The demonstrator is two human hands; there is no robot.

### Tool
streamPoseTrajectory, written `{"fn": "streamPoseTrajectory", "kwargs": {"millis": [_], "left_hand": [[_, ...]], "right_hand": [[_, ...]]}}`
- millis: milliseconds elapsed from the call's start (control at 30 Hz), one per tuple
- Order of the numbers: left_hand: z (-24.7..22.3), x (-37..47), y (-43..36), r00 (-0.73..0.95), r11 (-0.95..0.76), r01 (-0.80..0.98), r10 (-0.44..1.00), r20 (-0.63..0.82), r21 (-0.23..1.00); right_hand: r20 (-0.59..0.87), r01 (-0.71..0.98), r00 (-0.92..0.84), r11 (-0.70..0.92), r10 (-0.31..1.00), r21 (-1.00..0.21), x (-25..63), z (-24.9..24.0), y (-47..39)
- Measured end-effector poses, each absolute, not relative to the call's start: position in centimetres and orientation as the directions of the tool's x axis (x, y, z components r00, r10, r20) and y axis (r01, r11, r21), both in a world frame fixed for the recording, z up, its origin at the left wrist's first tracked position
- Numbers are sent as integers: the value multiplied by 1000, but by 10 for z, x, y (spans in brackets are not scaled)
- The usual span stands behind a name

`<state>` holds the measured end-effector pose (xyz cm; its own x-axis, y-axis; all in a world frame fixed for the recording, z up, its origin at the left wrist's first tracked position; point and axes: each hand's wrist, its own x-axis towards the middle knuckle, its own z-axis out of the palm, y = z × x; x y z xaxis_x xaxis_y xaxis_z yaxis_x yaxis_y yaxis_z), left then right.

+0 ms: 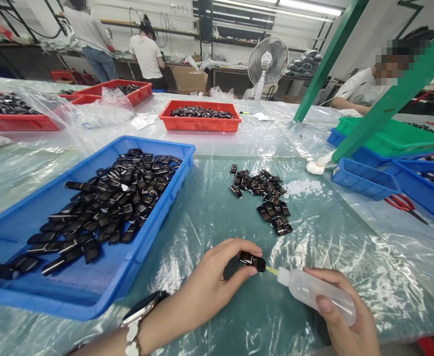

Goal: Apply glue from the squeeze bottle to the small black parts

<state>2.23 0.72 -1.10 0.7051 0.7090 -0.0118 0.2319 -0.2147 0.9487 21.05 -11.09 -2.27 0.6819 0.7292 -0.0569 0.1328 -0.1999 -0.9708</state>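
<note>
Between thumb and fingers, my left hand [217, 279] grips a small glossy black part [252, 261] above the green plastic-covered table. My right hand [346, 306] is wrapped round a translucent squeeze bottle [319, 291], tilted so that its thin yellowish nozzle meets or nearly meets the right end of the black part. Farther back on the table lies a loose group of similar black parts [272, 190], with small white pieces [304, 188] beside it. To the left, a blue tray [172, 198] holds a large heap of black parts.
A red tray [202, 123] of parts stands at the back. On the right are a green post [324, 64], a small blue bin [365, 180], red-handled pliers [402, 202] and a green tray [391, 133]. A person sits at the far right; two others are behind.
</note>
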Motion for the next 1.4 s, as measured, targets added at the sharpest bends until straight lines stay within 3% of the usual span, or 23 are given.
{"fn": "streamPoseTrajectory", "kwargs": {"millis": [433,767,1400], "left_hand": [[-13,19,4,730,-334,215,680,76,918],[-11,19,2,759,-468,172,624,186,867],[-13,19,0,744,-510,155,624,239,846]], "right_hand": [[-149,24,666,-220,731,-975,214,-24,-112],[-114,118,613,-232,782,-965,220,-23,-113],[-113,73,632,-205,766,-976,219,-28,-114]]}}
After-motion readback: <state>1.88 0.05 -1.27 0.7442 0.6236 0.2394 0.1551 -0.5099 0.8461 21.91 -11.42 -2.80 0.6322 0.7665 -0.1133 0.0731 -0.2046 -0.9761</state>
